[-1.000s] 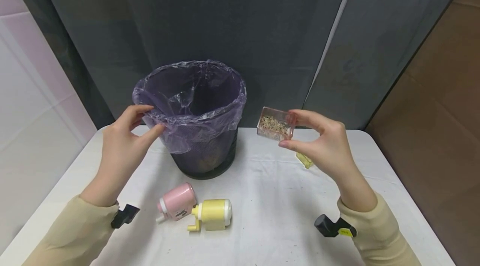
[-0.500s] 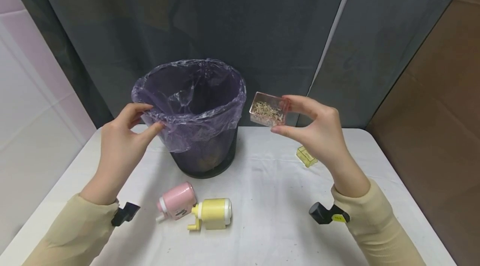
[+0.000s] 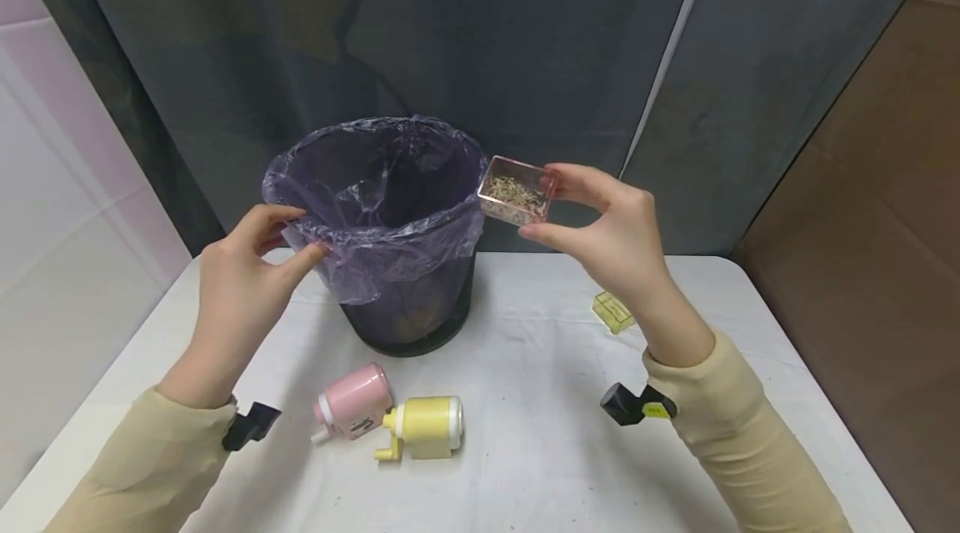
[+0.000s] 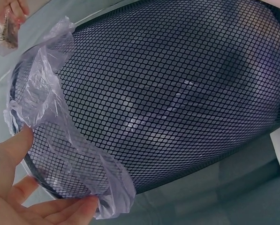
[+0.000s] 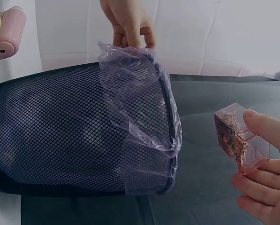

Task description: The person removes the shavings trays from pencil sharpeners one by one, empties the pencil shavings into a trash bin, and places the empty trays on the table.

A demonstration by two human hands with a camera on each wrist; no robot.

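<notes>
My right hand point(image 3: 607, 224) grips a small clear pink shavings tray point(image 3: 516, 193) between thumb and fingers, up beside the trash can's right rim. Pencil shavings point(image 5: 231, 133) lie inside the tray, heaped along one side in the right wrist view. At the other side, my left hand point(image 3: 243, 279) holds the front left rim of the black mesh trash can point(image 4: 177, 93), thumb and fingers on its purple liner bag point(image 3: 390, 262). The bag is folded down over the rim all around. In the left wrist view the fingertips press the liner against the mesh.
A pink crank pencil sharpener point(image 3: 356, 401) and a yellow one point(image 3: 427, 427) lie on the white-covered table point(image 3: 525, 433), in front of the trash can. A clear yellow tray point(image 3: 613, 313) sits right of it. Behind hangs a dark grey curtain point(image 3: 487, 32).
My right hand has risen and moved left with the pink tray, bringing it close to the trash can's rim. The left hand stays on the rim.
</notes>
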